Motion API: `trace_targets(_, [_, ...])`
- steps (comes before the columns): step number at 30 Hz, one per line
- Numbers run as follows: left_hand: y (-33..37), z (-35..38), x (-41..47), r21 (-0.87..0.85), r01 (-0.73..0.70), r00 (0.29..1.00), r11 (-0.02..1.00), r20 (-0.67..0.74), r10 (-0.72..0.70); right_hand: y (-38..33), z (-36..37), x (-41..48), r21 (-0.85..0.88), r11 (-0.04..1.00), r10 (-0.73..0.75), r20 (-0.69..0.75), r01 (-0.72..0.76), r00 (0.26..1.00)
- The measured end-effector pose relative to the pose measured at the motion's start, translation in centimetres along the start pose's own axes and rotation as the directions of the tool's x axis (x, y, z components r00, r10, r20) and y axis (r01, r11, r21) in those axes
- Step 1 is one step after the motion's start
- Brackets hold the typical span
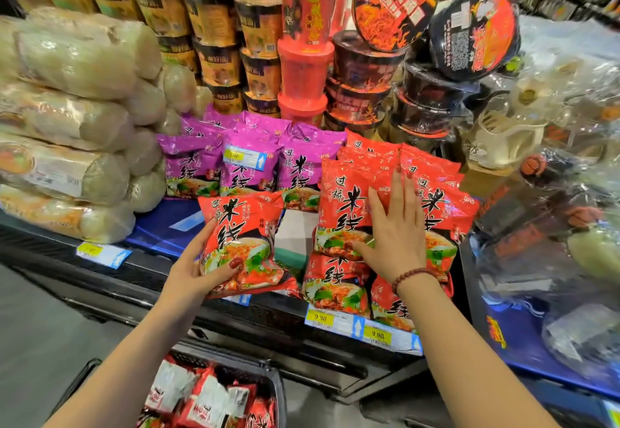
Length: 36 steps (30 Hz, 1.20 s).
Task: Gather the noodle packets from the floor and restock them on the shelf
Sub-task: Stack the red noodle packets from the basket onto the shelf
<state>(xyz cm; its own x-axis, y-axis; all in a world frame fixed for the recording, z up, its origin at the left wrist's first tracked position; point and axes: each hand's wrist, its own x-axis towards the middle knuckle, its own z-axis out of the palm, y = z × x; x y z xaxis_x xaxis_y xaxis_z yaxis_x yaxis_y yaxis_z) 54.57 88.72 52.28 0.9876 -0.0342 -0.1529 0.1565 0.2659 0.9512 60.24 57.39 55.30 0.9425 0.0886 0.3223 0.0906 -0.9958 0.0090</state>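
My left hand (198, 270) grips a red noodle packet (245, 233) by its lower left edge, thumb on the front, and holds it upright just above the shelf's front edge. My right hand (392, 229) lies flat with straight fingers against a stack of red noodle packets (342, 202) standing on the blue shelf (161, 226). More red packets (332, 283) lie below that stack at the shelf's front. A black basket (214, 394) with several more packets stands on the floor below.
Purple noodle packets (248, 159) stand in a row behind. Clear-wrapped noodle bundles (67, 125) pile up at left. Cup and bowl noodles (302, 58) are stacked at the back. Plastic-wrapped goods (553, 159) crowd the right. Yellow price tags (352, 325) line the shelf edge.
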Motion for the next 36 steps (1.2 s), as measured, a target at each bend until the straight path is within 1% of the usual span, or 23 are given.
trace_targets(2, [0.1,0.0,0.0,0.009,-0.002,1.0,1.0,-0.002,0.002,-0.5,0.2,0.2,-0.044,0.992,-0.123,-0.057,0.121,0.991])
trace_targets(4, [0.3,0.1,0.0,0.016,-0.002,1.0,1.0,0.0,0.002,-1.1,0.5,0.7,-0.052,0.972,-0.232,-0.05,0.229,0.971])
trace_targets(5, [0.3,0.2,0.1,0.016,-0.008,1.0,1.0,0.006,0.008,-1.5,0.7,1.0,-0.051,0.967,-0.253,-0.024,0.251,0.967])
trace_targets(6, [0.3,0.4,0.2,0.017,-0.014,1.0,1.0,0.01,0.014,-1.7,0.9,1.3,-0.05,0.966,-0.251,0.019,0.252,0.968])
trace_targets(8, [0.5,0.8,0.4,0.024,-0.025,1.0,0.999,0.016,0.025,-2.1,1.4,1.4,-0.033,0.978,-0.199,0.108,0.204,0.974])
trace_targets(10, [0.5,1.2,0.6,0.026,-0.034,0.999,0.999,0.022,0.034,-2.1,1.6,1.0,0.016,0.99,-0.139,0.134,0.138,0.981])
trace_targets(12, [0.5,1.5,0.9,0.03,-0.034,0.999,0.999,0.032,0.033,-2.2,1.6,0.1,0.05,0.993,-0.11,0.135,0.104,0.985])
trace_targets(16, [-0.1,1.9,1.3,0.038,-0.031,0.998,0.999,0.047,0.029,-2.4,2.0,-1.7,0.074,0.992,-0.114,0.135,0.105,0.984])
trace_targets(20, [-0.6,2.2,1.5,0.071,-0.04,0.998,0.997,0.058,0.036,-2.0,1.9,-1.1,0.074,0.987,-0.154,0.221,0.141,0.963])
trace_targets(22, [-0.7,2.6,1.7,0.079,-0.047,0.998,0.996,0.055,0.043,-2.1,1.9,-0.3,0.064,0.986,-0.164,0.237,0.153,0.958])
trace_targets(25, [-0.4,2.9,2.1,0.062,-0.068,0.996,0.996,0.064,0.064,-2.2,2.1,0.2,0.07,0.988,-0.152,0.268,0.139,0.951])
trace_targets(27, [0.0,3.0,2.2,0.086,-0.091,0.993,0.992,0.089,0.083,-2.1,1.7,0.4,0.103,0.985,-0.161,0.294,0.136,0.942])
trace_targets(30, [0.9,3.7,2.3,0.097,-0.124,0.989,0.988,0.096,0.115,-1.4,0.2,0.9,0.219,0.966,-0.21,0.348,0.138,0.914])
trace_targets(31, [1.2,4.0,2.3,0.093,-0.138,0.986,0.986,0.104,0.128,-1.2,-0.6,1.0,0.297,0.947,-0.224,0.33,0.125,0.917])
trace_targets(32, [1.6,4.4,2.3,0.098,-0.15,0.984,0.984,0.112,0.139,-1.1,-1.3,1.0,0.394,0.913,-0.228,0.282,0.104,0.932])
trace_targets(34, [2.1,5.0,2.7,0.133,-0.179,0.978,0.975,0.129,0.162,-1.2,-3.0,0.9,0.6,0.799,-0.178,0.161,0.047,0.971])
trace_targets(35, [2.4,5.3,3.0,0.157,-0.198,0.975,0.968,0.137,0.178,-1.5,-3.9,0.8,0.693,0.721,-0.13,0.151,-0.012,0.98])
trace_targets(36, [2.6,5.7,3.3,0.186,-0.217,0.971,0.958,0.142,0.193,-1.9,-4.8,0.8,0.77,0.631,-0.089,0.19,-0.092,0.978])
